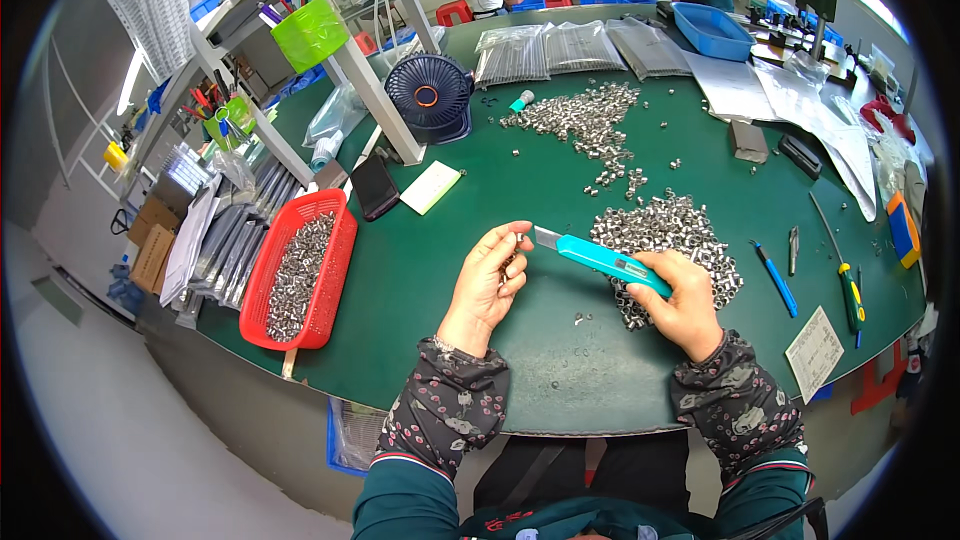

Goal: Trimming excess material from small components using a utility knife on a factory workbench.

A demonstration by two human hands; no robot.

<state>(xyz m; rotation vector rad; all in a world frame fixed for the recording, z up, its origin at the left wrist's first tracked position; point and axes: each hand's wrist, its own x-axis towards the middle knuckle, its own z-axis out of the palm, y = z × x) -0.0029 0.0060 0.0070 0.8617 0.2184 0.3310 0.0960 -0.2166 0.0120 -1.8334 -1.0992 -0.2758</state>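
My right hand [688,302] is wrapped round a teal utility knife [606,259], its blade out and pointing left. The blade tip lies close to the fingertips of my left hand [478,288]. Between that thumb and forefinger I pinch a small metal ring [521,238]. More such rings seem to be tucked under the curled fingers, partly hidden. Behind and beneath the knife spreads a heap of small shiny metal rings [672,228]. A few tiny scraps [583,319] lie on the green table [560,380] between my hands.
On the left stands a red basket [349,258] of metal rings. Beyond it are a phone [375,186], a notepad [431,187] and a dark fan [430,98]. More loose rings [580,120] lie farther back. At right are a blue-handled tool [775,280] and a screwdriver [851,297].
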